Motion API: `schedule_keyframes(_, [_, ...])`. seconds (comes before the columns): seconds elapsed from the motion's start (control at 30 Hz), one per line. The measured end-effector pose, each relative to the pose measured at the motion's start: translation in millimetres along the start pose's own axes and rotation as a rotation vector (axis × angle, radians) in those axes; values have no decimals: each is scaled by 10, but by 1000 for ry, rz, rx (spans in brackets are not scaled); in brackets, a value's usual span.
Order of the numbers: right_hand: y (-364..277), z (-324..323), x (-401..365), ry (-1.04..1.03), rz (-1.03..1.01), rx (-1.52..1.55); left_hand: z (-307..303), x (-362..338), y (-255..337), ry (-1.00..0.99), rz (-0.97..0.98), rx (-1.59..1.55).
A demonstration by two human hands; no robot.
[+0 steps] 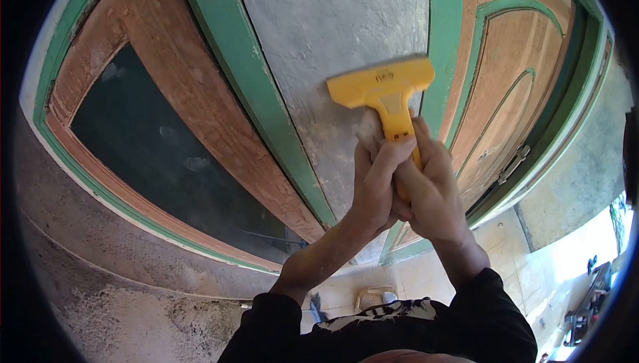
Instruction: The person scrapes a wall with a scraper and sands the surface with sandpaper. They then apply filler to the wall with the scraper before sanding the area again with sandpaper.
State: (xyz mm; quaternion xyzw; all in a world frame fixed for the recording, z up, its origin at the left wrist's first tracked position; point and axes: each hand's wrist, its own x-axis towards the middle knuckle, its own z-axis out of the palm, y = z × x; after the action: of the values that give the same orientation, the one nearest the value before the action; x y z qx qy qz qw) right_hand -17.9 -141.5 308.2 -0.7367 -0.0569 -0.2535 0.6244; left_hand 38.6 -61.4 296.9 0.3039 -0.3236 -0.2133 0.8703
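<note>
A yellow plastic scraper [385, 89] is pressed with its wide blade against a grey plaster wall strip [333, 37] between two green frame posts. Both hands grip its handle. My left hand [374, 186] wraps the lower handle from the left, fingers curled over it. My right hand [432, 186] clasps the handle from the right, partly over the left hand. The blade edge looks slightly blurred. Black sleeves cover both forearms near the bottom edge.
A wooden window frame with dark glass [166, 157] and green trim fills the left. A brown wooden door [506, 97] with green mouldings and a metal latch [514, 163] stands to the right. Tiled floor and a small stool [374, 296] show far below.
</note>
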Motion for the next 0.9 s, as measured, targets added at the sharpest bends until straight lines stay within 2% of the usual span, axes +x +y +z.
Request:
schedule_keyframes(0.03, [65, 4, -37, 1, -39, -17, -53, -35, -54, 4, -17, 11])
schedule_keyframes(0.17, [369, 39, -323, 22, 130, 119, -252, -254, -409, 141, -63, 85])
schedule_keyframes(0.23, [396, 49, -344, 55, 89, 117, -259, -254, -453, 173, -14, 142])
schedule_keyframes(0.3, [277, -7, -313, 14, 225, 241, -342, -181, -484, 144, -22, 150])
schedule_keyframes(0.33, [289, -21, -321, 9, 251, 286, -403, -161, -468, 68, -73, 153])
schedule_keyframes(0.4, [275, -17, -307, 0, 224, 295, -412, -120, -412, -15, -133, 156])
schedule_keyframes(0.47, [247, -7, -289, -15, 197, 305, -313, -71, -311, -114, -126, 20])
schedule_keyframes(0.53, [186, -7, -280, -7, 245, 497, -275, -6, -241, -100, -132, 29])
schedule_keyframes(0.7, [94, -5, -271, -8, 186, 369, -164, 22, -95, -86, -125, -30])
schedule_keyframes(0.77, [84, 0, -275, -9, 178, 338, -305, 37, -151, -100, -120, 48])
schedule_keyframes(0.83, [80, 10, -273, 11, 126, 173, -202, 35, -108, -76, -98, 102])
schedule_keyframes(0.9, [28, 26, -279, 27, 113, 195, -167, 32, -126, -49, -76, 157])
